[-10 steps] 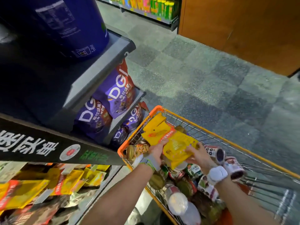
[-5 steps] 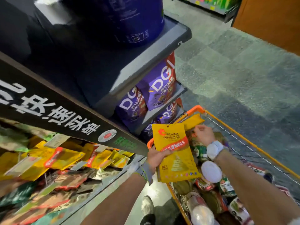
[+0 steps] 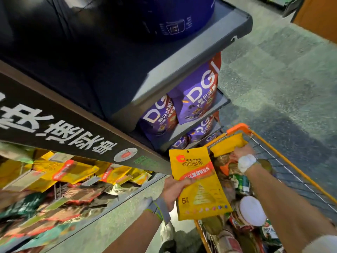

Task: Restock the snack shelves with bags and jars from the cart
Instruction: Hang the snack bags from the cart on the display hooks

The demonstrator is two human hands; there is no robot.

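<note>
My L hand [image 3: 174, 190] pinches a yellow bag [image 3: 199, 185], held upright just outside the cart [image 3: 237, 127] rim, below the shelf sign [image 3: 73, 139]. R hand [image 3: 243, 152] is in the cart's front corner, fingers curled on a 2nd bag [image 3: 227, 143] above the jars [image 3: 252, 210].

Your left hand [image 3: 174, 190] grips a flat yellow foil snack pouch [image 3: 199, 185] upright. Your right hand [image 3: 243, 152], arm outstretched, rests on a second yellow pouch [image 3: 226, 143], fingers hidden.

The left hand [image 3: 173, 190] is lifting the flat yellow snack bag [image 3: 198, 183] clear of the orange wire cart [image 3: 238, 127] as the right hand [image 3: 242, 150] is reaching onto a second yellow bag [image 3: 226, 143].
</note>
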